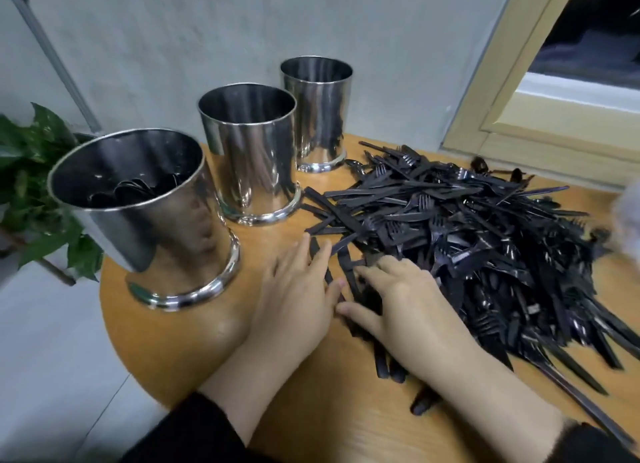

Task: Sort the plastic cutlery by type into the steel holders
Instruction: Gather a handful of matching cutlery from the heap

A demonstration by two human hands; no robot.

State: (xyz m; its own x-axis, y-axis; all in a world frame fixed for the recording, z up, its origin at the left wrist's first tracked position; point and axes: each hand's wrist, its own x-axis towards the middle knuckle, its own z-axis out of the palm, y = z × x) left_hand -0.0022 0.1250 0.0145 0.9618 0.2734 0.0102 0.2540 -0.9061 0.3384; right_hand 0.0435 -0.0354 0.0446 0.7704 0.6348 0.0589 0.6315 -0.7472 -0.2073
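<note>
A big heap of black plastic cutlery [467, 234], forks and knives mixed, covers the right half of the round wooden table [166, 352]. Three steel holders stand in a row at the left: the nearest holder [166, 241] has black spoons inside, the middle holder [252, 158] and the far holder [320, 116] show no contents from here. My left hand [298, 296] lies flat with straight fingers touching loose pieces at the heap's near-left edge. My right hand [408, 307] rests palm down on cutlery beside it, fingers spread over several pieces.
A green leafy plant [31, 172] stands off the table's left side. A grey wall lies behind the holders, and a wooden window frame [512, 116] sits at the back right. A blurred pale object [628, 217] shows at the right edge.
</note>
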